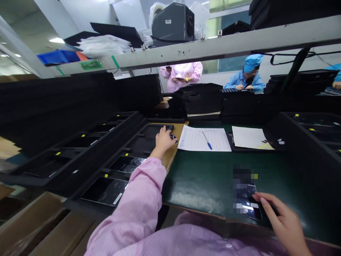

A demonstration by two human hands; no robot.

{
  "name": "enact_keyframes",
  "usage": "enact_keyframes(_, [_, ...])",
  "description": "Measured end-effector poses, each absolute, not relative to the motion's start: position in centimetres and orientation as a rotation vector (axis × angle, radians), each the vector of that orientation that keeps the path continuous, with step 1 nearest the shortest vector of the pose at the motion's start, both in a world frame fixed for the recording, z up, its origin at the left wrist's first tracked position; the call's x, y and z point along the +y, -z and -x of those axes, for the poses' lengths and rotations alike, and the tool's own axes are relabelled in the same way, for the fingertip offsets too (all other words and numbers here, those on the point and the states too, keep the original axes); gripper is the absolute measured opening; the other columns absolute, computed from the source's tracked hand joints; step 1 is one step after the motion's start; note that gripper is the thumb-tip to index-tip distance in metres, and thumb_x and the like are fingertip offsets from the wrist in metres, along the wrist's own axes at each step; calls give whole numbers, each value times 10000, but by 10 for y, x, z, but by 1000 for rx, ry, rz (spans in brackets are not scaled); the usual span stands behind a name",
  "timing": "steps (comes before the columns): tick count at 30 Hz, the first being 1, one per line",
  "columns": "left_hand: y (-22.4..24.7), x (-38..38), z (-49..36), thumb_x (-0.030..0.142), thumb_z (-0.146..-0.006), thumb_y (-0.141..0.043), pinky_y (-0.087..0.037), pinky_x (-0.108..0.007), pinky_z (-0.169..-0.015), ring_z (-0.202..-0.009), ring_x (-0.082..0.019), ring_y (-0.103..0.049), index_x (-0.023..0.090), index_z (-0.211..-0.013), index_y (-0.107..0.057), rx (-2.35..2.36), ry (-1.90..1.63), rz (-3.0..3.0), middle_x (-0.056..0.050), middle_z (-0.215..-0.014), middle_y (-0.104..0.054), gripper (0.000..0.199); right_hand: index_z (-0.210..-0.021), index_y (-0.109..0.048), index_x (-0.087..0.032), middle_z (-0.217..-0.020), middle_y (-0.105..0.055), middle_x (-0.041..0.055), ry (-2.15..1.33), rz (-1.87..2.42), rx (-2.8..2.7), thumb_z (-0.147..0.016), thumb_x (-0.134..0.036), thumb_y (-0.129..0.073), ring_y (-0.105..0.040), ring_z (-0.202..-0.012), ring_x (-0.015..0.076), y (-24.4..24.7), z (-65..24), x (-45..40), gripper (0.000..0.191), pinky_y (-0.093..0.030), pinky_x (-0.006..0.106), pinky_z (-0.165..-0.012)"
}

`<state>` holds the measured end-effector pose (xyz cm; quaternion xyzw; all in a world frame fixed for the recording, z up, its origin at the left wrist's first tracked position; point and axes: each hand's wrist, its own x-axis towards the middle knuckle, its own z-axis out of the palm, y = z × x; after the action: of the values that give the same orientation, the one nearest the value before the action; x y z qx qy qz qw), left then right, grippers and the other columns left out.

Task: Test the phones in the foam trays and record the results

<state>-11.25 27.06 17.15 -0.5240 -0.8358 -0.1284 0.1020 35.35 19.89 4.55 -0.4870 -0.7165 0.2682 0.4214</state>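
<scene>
My left hand [164, 139] reaches to the right edge of a black foam tray [138, 140], its fingers bent around a small shiny dark object [173, 138]. Two dark glass panels with yellow tabs, a nearer one [105, 190] and a farther one [127, 164], lie in the tray's front slots. At the right, my right hand [279, 209] pinches the right edge of a dark panel [250, 206] over the front of the green tabletop [197, 177]. Pixelation hides part of that panel.
A printed sheet [193, 138] with a blue pen [207, 140] lies behind the green mat. Cream paper [252, 137] rests beside it. More trays of panels stand left and right [314, 131]. A metal shelf [186, 48] crosses overhead; two people sit or stand beyond.
</scene>
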Motion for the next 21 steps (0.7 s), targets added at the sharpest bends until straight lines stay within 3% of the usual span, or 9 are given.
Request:
enact_keyframes(2, [-172, 270, 110, 441, -863, -618, -322, -448, -1168, -1489, -307, -296, 157, -1424, -477, -2444, 391, 1546, -188, -1609, -305, 644, -988, -748, -262, -1007, -774, 32, -672, 1217, -1793, -951, -552, -523, -740, -940, 233, -47, -354, 198, 368, -594, 261, -811])
enact_keyframes(4, [-171, 270, 108, 421, -876, -618, -340, -447, -1157, -1466, -299, -337, 165, -1438, -459, -2456, 378, 1563, -176, -1572, -379, 637, -998, -745, -258, -1015, -773, 39, -667, 1222, -1791, -952, -546, -521, -739, -941, 239, -47, -355, 197, 368, -597, 268, -796])
enact_keyframes(8, [-170, 273, 109, 410, -919, -608, -384, -524, -1111, -1359, -300, -464, 176, -1372, -524, -2536, 303, 1609, -138, -1395, -566, 517, -998, -743, -260, -1012, -773, 40, -661, 1221, -1791, -951, -545, -522, -737, -947, 242, -47, -356, 197, 364, -597, 275, -795])
enact_keyframes(12, [-183, 280, 116, 445, -912, -634, -381, -581, -1102, -1289, -300, -514, 181, -1304, -576, -2622, 185, 1662, -121, -1355, -573, 476, -1002, -739, -256, -1014, -772, 44, -666, 1222, -1776, -950, -549, -522, -733, -965, 252, -48, -355, 196, 368, -596, 290, -810])
enact_keyframes(17, [-205, 284, 116, 425, -915, -641, -469, -529, -1030, -1187, -271, -586, 179, -1259, -597, -2749, 143, 1728, -111, -1296, -604, 426, -1008, -734, -248, -991, -772, 48, -701, 1183, -1754, -947, -534, -531, -734, -945, 250, -52, -352, 197, 356, -586, 299, -806])
enact_keyframes(21, [-225, 282, 103, 397, -909, -655, -494, -500, -1010, -1172, -264, -603, 170, -1210, -623, -2814, 323, 1754, -108, -1280, -622, 378, -999, -725, -239, -968, -771, 50, -775, 1148, -1730, -953, -499, -540, -733, -922, 240, -57, -349, 197, 323, -573, 306, -806])
